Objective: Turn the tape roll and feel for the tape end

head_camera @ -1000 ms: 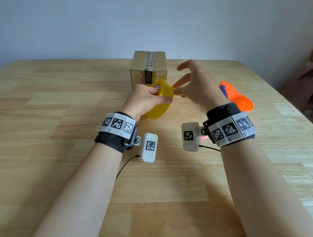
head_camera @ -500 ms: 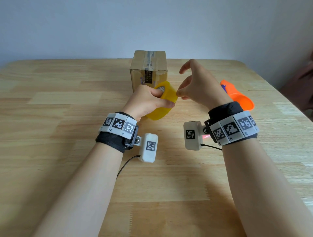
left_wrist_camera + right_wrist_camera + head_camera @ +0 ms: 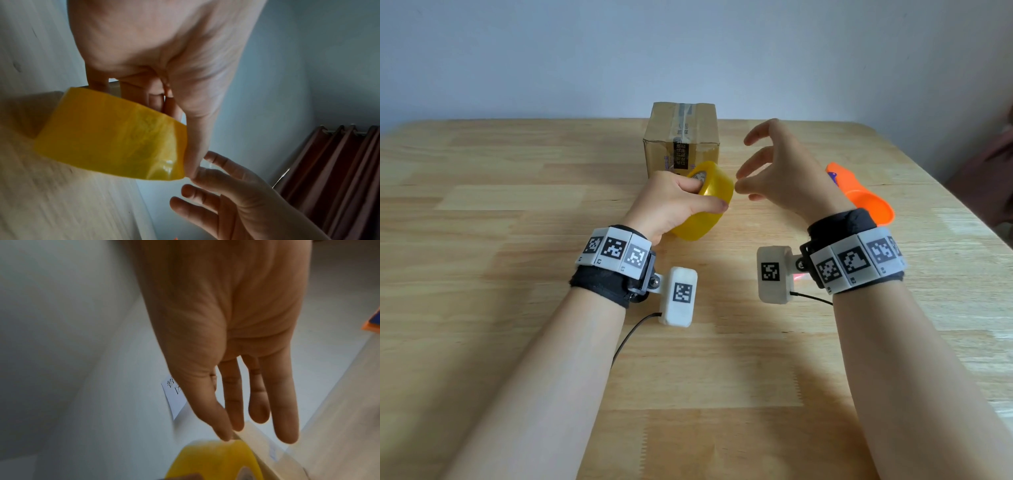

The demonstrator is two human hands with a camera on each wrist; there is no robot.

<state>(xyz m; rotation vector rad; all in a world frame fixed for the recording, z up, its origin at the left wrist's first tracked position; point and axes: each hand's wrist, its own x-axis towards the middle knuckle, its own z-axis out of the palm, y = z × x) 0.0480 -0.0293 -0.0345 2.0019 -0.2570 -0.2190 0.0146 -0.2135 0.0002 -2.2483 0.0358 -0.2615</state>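
Your right hand [image 3: 787,178] has drawn a little away from the tape [image 3: 705,202]; half a second ago its fingertips met the roll's edge, and now a small gap shows in the head view. Its fingers are spread and loosely bent; whether thumb and forefinger pinch a clear tape end, I cannot tell. Your left hand [image 3: 671,202] still grips the roll, fingers in the core, above the table [image 3: 517,205] before the box [image 3: 681,137]. Peeling looks barely begun.

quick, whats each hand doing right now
Left hand: holding the yellow tape roll, fingers in its core.
Right hand: thumb and forefinger pinch a clear strip of tape pulled off the roll.
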